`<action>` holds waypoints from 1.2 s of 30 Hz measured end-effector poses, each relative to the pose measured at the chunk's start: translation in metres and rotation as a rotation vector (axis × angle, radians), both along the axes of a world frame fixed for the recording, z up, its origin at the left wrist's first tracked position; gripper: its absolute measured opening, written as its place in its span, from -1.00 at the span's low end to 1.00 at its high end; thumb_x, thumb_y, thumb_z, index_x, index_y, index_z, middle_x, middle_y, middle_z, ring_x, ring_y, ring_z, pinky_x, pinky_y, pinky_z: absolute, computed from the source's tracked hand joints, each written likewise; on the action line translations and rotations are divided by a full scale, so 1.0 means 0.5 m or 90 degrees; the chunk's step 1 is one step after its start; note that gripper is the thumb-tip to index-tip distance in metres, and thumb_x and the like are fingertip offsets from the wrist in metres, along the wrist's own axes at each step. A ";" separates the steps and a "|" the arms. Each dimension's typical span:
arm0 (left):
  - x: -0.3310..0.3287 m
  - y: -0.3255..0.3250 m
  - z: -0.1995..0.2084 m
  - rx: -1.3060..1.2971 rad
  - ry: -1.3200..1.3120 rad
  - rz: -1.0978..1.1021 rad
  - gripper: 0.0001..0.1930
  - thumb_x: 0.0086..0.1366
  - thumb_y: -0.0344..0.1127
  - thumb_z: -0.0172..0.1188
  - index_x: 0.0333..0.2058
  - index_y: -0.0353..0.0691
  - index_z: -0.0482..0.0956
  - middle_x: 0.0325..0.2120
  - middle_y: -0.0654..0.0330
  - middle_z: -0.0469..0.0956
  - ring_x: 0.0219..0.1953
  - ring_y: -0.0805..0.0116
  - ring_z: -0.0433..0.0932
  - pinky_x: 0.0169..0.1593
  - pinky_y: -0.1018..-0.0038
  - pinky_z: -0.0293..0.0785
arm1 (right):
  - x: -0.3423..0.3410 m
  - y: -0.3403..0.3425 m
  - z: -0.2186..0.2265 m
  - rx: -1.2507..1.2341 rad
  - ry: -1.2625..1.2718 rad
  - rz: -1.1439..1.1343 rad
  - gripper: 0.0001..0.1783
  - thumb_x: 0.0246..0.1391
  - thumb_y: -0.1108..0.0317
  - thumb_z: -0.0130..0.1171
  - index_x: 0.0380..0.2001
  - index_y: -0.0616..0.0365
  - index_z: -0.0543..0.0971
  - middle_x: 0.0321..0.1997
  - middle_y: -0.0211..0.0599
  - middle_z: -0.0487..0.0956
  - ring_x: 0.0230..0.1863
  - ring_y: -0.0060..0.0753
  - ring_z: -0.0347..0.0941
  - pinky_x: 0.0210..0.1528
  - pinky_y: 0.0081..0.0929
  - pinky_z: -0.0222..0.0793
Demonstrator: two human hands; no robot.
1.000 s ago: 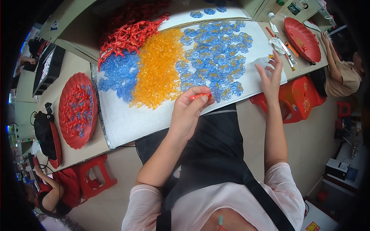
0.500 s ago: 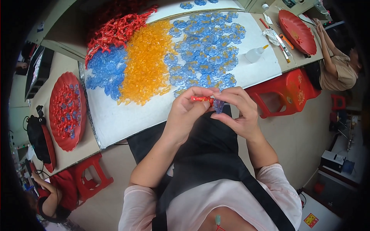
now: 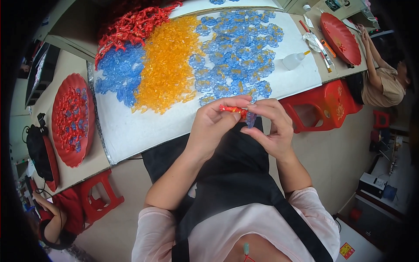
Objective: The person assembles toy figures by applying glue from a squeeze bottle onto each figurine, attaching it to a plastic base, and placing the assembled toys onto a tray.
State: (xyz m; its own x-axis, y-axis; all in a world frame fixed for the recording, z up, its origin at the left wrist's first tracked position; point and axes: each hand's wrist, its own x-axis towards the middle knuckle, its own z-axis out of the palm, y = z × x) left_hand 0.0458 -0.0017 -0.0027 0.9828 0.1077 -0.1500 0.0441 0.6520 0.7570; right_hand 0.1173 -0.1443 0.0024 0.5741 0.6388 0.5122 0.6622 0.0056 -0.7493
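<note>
Just past the table's front edge, my left hand (image 3: 214,124) pinches a small red figurine (image 3: 231,109) with gold markings, lying sideways between thumb and fingers. My right hand (image 3: 276,126) grips a clear blue plastic piece (image 3: 251,119) against the figurine's right end. The two parts touch; whether they are joined I cannot tell. Beyond my hands, many clear blue pieces with yellow bits (image 3: 238,56) cover the white sheet (image 3: 126,139). Left of them lie heaps of yellow translucent pieces (image 3: 168,65), plain blue pieces (image 3: 120,72) and red figurines (image 3: 131,32).
A squeeze bottle with a yellow tip (image 3: 293,60) stands right of the blue pieces, near a brush (image 3: 325,61). Red trays stand at left (image 3: 73,161) and far right (image 3: 334,32). Red stools (image 3: 321,107) flank the table. Other people sit at both sides.
The view has shifted slightly, so the table's contents sit a little differently. My hands keep the figurine and blue piece together, the figurine now tilted a little more.
</note>
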 end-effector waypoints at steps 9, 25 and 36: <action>0.000 0.005 -0.004 0.033 -0.017 0.001 -0.74 0.09 -0.61 -0.11 -0.23 -0.37 0.46 -0.11 0.05 0.37 -0.10 0.43 0.37 -0.04 0.54 0.28 | -0.004 0.005 -0.003 0.006 0.005 -0.006 -0.51 -0.43 0.50 0.34 -0.28 0.26 0.46 -0.27 -0.18 0.46 -0.24 -0.33 0.37 -0.22 -0.51 0.30; -0.004 0.007 0.000 0.018 -0.027 0.011 -0.74 0.11 -0.54 -0.04 -0.17 -0.38 0.39 -0.23 0.14 0.43 -0.29 0.53 0.42 -0.18 0.60 0.35 | -0.011 0.007 -0.014 0.055 0.161 0.010 -0.47 -0.36 0.53 0.31 -0.21 0.29 0.35 -0.22 -0.22 0.40 -0.17 -0.40 0.33 -0.11 -0.50 0.25; -0.018 0.030 0.010 0.138 0.010 0.000 -0.71 0.06 -0.47 0.12 -0.19 -0.32 0.38 -0.35 0.21 0.49 -0.43 0.60 0.43 -0.43 0.70 0.32 | 0.002 -0.003 -0.009 0.153 0.616 0.127 -0.54 -0.27 0.62 0.20 -0.21 0.29 0.32 -0.32 -0.20 0.42 -0.26 -0.45 0.38 -0.22 -0.54 0.34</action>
